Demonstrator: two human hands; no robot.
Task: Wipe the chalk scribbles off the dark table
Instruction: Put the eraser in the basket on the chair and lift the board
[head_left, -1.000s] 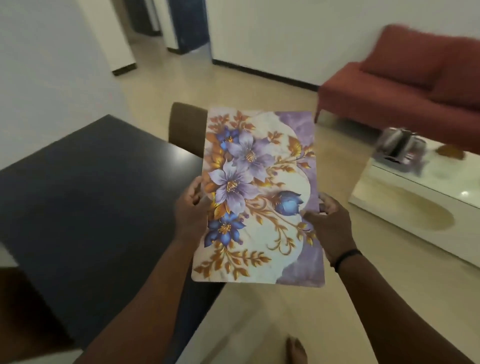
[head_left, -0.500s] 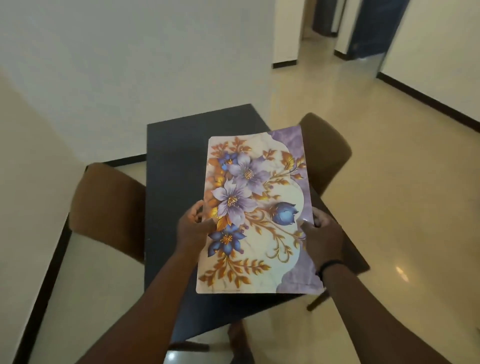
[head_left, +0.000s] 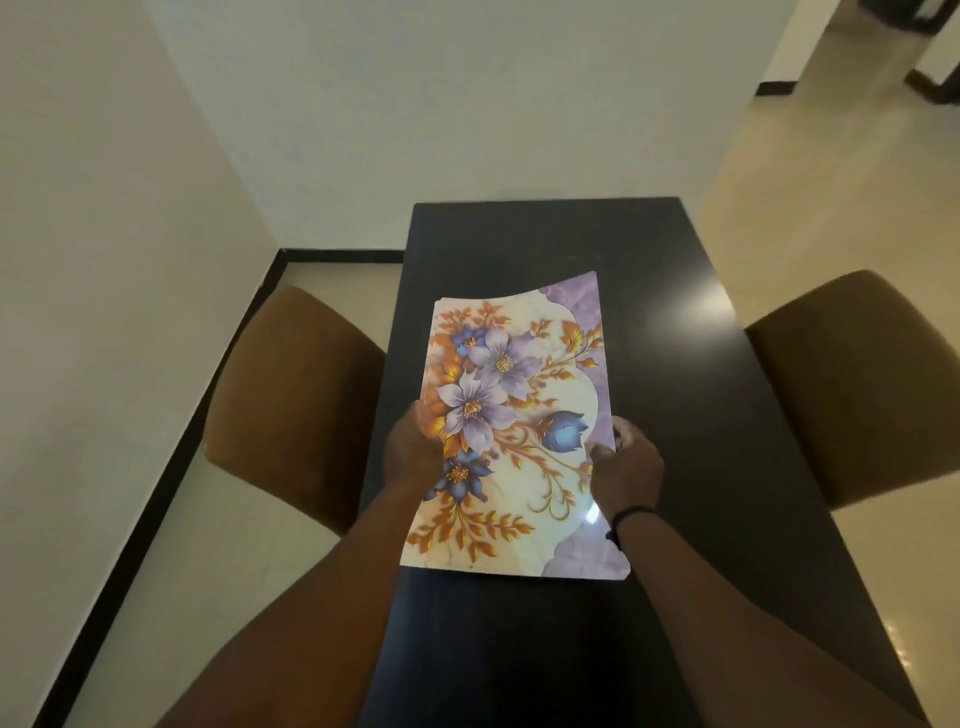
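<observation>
Out beyond the left hand's outer side stands a brown upholstered chair (head_left: 296, 410), pushed up against the long edge of the dark bench (head_left: 545, 244). The left hand (head_left: 410, 449) grips the left edge of a floral placemat (head_left: 519, 441), its fingers curled under the mat and mostly hidden, its thumb at the rim. The mat spans the gap between the two hands, printed with purple and blue flowers and orange-gold leaves on a cream ground with a lilac border; it bows slightly, its far edge curling up. No brand, label or writing can be read on it. The bench lies under and ahead of both hands, its dark top running away toward the white wall; no chalk marks can be made out on the part that shows, and the mat hides the middle. The right hand (head_left: 626, 475) pinches the mat's right edge, thumb on top and fingers curled beneath, with a black wristband (head_left: 631, 517) just behind it. Beyond the right hand's outer side stands a second brown chair (head_left: 857, 389).
</observation>
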